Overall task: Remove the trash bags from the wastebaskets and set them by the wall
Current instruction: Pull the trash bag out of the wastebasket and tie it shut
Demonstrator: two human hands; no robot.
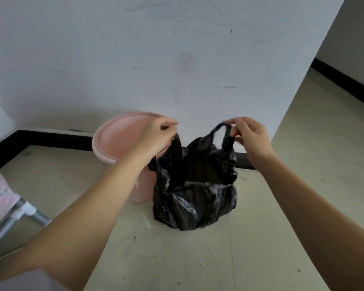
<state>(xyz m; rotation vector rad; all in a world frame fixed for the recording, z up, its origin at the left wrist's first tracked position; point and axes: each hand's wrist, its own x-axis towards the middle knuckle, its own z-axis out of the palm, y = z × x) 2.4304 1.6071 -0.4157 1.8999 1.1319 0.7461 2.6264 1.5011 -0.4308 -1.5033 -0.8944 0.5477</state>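
A black trash bag (194, 198) sits on the floor in front of the white wall (156, 59), bulging at the bottom. My left hand (156, 137) pinches its left handle, and my right hand (250, 139) pinches the right handle loop, both held up above the bag. Just left of the bag stands a pink wastebasket (114, 141), upright, with no bag visible inside. My left hand hides part of its rim.
A black baseboard (51, 137) runs along the wall's foot. Grey metal tubes (19, 215) and pink fabric stand at the far left. The floor (177, 259) carries scattered dirt specks. The wall's corner lies to the right, with open floor beyond.
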